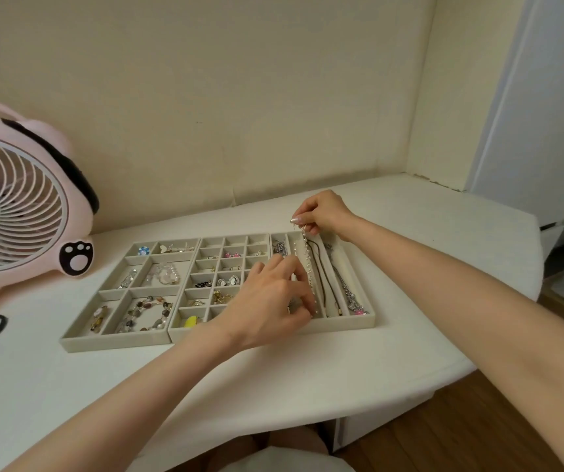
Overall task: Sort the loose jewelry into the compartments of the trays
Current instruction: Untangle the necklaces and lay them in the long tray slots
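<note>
Grey-beige trays, three, side by side and touching on white table [273, 386], centre of frame: left tray [113, 344], middle tray [185, 330], right tray [341, 323].

From my feed, two bare hands are in view, both on one pearl strand [307, 264]. Right hand [324, 212] is at the far end of the right tray, thumb and forefinger pinching the strand's upper end, other fingers curled. Left hand [267, 298] is at the near end, fingers curled, tips pinching the lower end. The strand runs lengthwise along a long slot of the right tray; I can't tell if it touches the slot floor.

The left hand blocks my view of the middle tray's lower-right cells and the near-left part of the right tray.

Also in the right tray: one dark cord necklace [323, 274] and one silver chain [348, 291], each in its own slot to the right of the strand. Middle tray has three columns of small cells, with one yellow piece [191, 321] and pink earrings [232, 254]. Left tray holds a beaded bracelet [147, 311].

Pink fan [11, 206] stands at left of frame, with one black paw print [77, 260] on its foot. Wood floor [478, 430] at lower right.
</note>
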{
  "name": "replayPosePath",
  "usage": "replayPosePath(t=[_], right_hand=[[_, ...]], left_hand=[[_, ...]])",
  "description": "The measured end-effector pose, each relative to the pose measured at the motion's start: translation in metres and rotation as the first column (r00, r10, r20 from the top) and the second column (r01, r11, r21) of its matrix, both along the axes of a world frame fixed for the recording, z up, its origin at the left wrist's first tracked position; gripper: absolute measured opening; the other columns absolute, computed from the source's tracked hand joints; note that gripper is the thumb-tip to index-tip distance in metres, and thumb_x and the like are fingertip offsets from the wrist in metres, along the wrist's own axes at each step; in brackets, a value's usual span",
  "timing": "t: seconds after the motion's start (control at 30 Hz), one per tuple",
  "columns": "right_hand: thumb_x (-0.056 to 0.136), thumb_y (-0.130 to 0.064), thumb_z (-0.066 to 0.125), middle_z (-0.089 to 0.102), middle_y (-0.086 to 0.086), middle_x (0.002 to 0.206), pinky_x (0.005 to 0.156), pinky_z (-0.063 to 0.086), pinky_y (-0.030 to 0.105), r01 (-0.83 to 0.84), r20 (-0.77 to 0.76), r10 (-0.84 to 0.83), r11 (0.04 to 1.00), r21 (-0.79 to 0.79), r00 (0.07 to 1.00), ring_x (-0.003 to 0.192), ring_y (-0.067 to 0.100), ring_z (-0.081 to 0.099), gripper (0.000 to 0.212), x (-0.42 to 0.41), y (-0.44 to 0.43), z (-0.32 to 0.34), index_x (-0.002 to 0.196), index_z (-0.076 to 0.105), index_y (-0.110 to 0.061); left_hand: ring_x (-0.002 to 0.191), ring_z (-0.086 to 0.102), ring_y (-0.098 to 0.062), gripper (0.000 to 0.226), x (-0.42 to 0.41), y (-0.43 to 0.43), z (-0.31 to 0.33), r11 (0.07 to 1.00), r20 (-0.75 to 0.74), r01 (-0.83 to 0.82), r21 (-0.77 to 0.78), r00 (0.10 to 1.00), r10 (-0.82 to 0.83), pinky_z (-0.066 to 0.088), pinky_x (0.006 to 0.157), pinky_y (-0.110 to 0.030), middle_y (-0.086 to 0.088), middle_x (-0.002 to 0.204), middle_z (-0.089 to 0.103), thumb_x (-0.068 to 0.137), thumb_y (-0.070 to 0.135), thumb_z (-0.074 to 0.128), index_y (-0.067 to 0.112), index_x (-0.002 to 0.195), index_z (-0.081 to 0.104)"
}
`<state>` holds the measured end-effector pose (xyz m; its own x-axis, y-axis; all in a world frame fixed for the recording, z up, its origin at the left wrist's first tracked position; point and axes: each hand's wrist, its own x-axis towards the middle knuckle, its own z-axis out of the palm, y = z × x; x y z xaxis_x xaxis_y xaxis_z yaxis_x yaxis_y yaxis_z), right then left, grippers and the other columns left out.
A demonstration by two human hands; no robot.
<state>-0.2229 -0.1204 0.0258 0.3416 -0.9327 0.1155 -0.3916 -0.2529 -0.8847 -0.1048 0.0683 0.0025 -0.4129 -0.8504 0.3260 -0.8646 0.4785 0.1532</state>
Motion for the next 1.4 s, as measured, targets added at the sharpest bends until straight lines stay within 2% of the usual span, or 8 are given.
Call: replayPosePath(t=[0.2, 0.37, 0.43, 0.67, 0.9, 1.2, 1.3, 1.4], right_hand=[[0.075, -0.001, 0.076, 0.062, 0.001, 0.064, 0.046, 0.041, 0.011, 0.016, -0.082, -0.022, 0.997, -0.074, 0.996, 0.050, 0.001, 0.053, 0.015, 0.007, 0.002, -0.010, 0.089, 0.073, 0.002], [0.071, -0.009, 0.079, 0.072, 0.006, 0.086, 0.081, 0.050, 0.026, 0.014, -0.231, -0.050, 0.988, -0.156, 0.972, 0.081, 0.010, 0.061, 0.014, 0.009, -0.003, -0.014, 0.085, 0.076, -0.009], [0.071, -0.010, 0.080, 0.072, 0.004, 0.084, 0.086, 0.050, 0.030, 0.015, -0.275, -0.063, 0.985, -0.172, 0.959, 0.084, 0.011, 0.061, 0.013, 0.010, -0.004, -0.015, 0.083, 0.076, -0.013], [0.074, -0.016, 0.077, 0.069, -0.003, 0.084, 0.072, 0.041, 0.023, 0.023, -0.358, -0.106, 0.973, -0.229, 0.928, 0.082, 0.011, 0.058, 0.010, 0.012, 0.003, -0.017, 0.085, 0.076, -0.019], [0.074, -0.019, 0.078, 0.072, -0.003, 0.092, 0.074, 0.043, 0.025, 0.014, -0.379, -0.111, 0.969, -0.249, 0.919, 0.090, 0.012, 0.062, 0.011, 0.011, 0.003, -0.020, 0.084, 0.076, -0.021], [0.077, -0.019, 0.075, 0.071, -0.003, 0.093, 0.072, 0.038, 0.024, 0.087, -0.345, -0.177, 0.961, -0.261, 0.922, 0.094, 0.014, 0.062, 0.007, 0.002, 0.000, -0.011, 0.084, 0.074, -0.021], [0.074, -0.020, 0.076, 0.071, -0.003, 0.096, 0.072, 0.039, 0.025, 0.124, -0.420, -0.222, 0.961, -0.247, 0.880, 0.096, 0.016, 0.062, 0.009, -0.003, -0.001, -0.004, 0.083, 0.075, -0.022], [0.072, -0.019, 0.076, 0.072, -0.001, 0.095, 0.072, 0.044, 0.025, 0.144, -0.527, -0.263, 0.956, -0.255, 0.808, 0.095, 0.019, 0.064, 0.014, -0.007, -0.002, -0.004, 0.086, 0.076, -0.020]], left_hand=[[0.093, 0.039, -0.011, 0.031, -0.001, 0.001, 0.000, 1.000, 0.003, 0.003, 0.014, 1.000, -0.003, 0.030, 0.081, -0.030, 0.009, 0.099, 0.048, 0.075, 0.031, 0.042, 0.030, 0.084, 0.072], [0.088, 0.041, -0.013, 0.026, 0.003, 0.000, -0.003, 0.999, 0.020, 0.011, -0.052, 1.000, -0.010, 0.029, 0.076, -0.029, 0.008, 0.094, 0.052, 0.076, 0.023, 0.049, 0.030, 0.081, 0.074], [0.087, 0.042, -0.013, 0.026, 0.004, 0.000, -0.005, 0.998, 0.015, 0.007, -0.064, 1.000, -0.006, 0.026, 0.074, -0.027, 0.008, 0.093, 0.053, 0.075, 0.020, 0.051, 0.030, 0.081, 0.074], [0.087, 0.042, -0.012, 0.033, 0.003, -0.001, -0.004, 0.999, -0.014, 0.002, -0.053, 1.000, -0.002, 0.023, 0.073, -0.026, 0.007, 0.093, 0.054, 0.074, 0.018, 0.046, 0.031, 0.085, 0.074], [0.088, 0.041, -0.013, 0.038, 0.004, -0.002, -0.004, 0.999, -0.010, 0.003, -0.046, 1.000, -0.003, 0.019, 0.071, -0.024, 0.006, 0.095, 0.054, 0.074, 0.019, 0.041, 0.030, 0.089, 0.074], [0.089, 0.042, -0.012, 0.045, 0.005, -0.002, -0.004, 0.998, -0.060, -0.007, -0.056, 0.998, 0.003, 0.028, 0.076, -0.026, 0.008, 0.093, 0.054, 0.072, 0.025, 0.029, 0.028, 0.088, 0.071], [0.087, 0.038, -0.010, 0.038, 0.005, -0.002, -0.003, 0.998, -0.028, -0.001, -0.056, 1.000, -0.001, 0.018, 0.072, -0.023, 0.007, 0.095, 0.053, 0.074, 0.020, 0.037, 0.028, 0.085, 0.072], [0.089, 0.041, -0.012, 0.036, 0.004, -0.003, -0.005, 0.998, -0.040, -0.003, -0.069, 0.999, 0.000, 0.021, 0.073, -0.024, 0.007, 0.095, 0.053, 0.073, 0.016, 0.040, 0.026, 0.086, 0.072]])
